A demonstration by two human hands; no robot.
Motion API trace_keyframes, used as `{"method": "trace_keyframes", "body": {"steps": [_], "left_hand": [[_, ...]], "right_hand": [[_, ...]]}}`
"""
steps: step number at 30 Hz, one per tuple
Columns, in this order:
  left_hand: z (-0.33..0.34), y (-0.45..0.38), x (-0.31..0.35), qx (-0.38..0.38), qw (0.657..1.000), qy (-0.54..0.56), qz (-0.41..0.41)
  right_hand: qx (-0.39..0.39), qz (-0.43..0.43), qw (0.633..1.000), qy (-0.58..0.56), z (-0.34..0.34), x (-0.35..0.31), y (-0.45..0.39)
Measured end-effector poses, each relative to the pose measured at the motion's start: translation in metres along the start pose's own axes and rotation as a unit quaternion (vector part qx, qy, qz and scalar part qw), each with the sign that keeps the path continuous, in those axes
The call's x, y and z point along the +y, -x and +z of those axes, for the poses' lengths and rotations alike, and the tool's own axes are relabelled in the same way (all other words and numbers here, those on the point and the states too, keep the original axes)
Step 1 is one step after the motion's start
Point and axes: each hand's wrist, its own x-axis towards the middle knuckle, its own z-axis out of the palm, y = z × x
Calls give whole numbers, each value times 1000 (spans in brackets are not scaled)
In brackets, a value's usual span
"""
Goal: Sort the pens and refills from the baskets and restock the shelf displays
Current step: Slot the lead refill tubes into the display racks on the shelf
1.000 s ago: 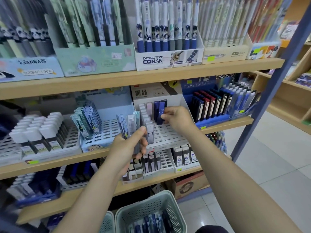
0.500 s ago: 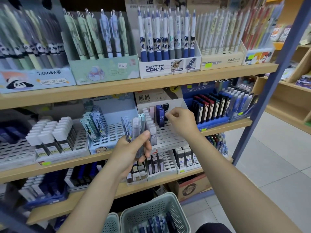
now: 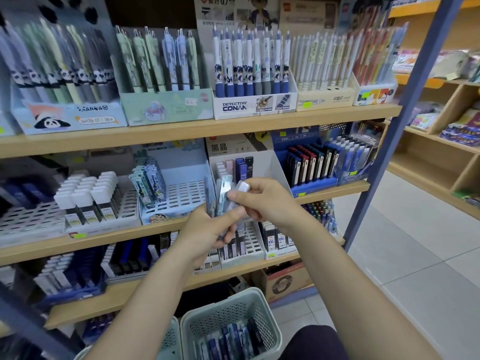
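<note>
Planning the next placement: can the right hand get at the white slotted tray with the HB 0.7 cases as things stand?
Probably yes: the right hand is right in front of the white tray, nothing between, though its fingers already pinch a refill case.

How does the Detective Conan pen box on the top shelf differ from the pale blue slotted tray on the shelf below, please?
The Detective Conan pen box is white, and upright pens pack it. The pale blue slotted tray is mostly bare, its few packs bunched at its left end, and sits one shelf lower. Both are display holders facing the aisle.

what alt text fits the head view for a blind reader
Left hand grips a bunch of lead refill cases while the right hand pinches one from it, before a stationery shelf of pens. A green basket of refills sits below.
</note>
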Motion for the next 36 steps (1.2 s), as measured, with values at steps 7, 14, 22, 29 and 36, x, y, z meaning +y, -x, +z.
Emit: {"method": "trace_keyframes", "body": {"steps": [7, 14, 22, 29, 36], "left_hand": [[-5, 11, -10, -4, 992, 127, -11], [6, 10, -10, 49, 995, 89, -5], [10, 5, -10, 95, 995, 3, 11], [28, -6, -10, 121, 991, -36, 48], [43, -25, -8, 110, 986, -108, 65]], "right_hand": [[28, 10, 994, -109, -9, 7, 6], [12, 24, 994, -102, -11, 8, 7], [27, 11, 992, -124, -16, 13, 3], [103, 31, 978, -179, -24, 22, 2], [142, 44, 978, -148, -41, 31, 0]]}}
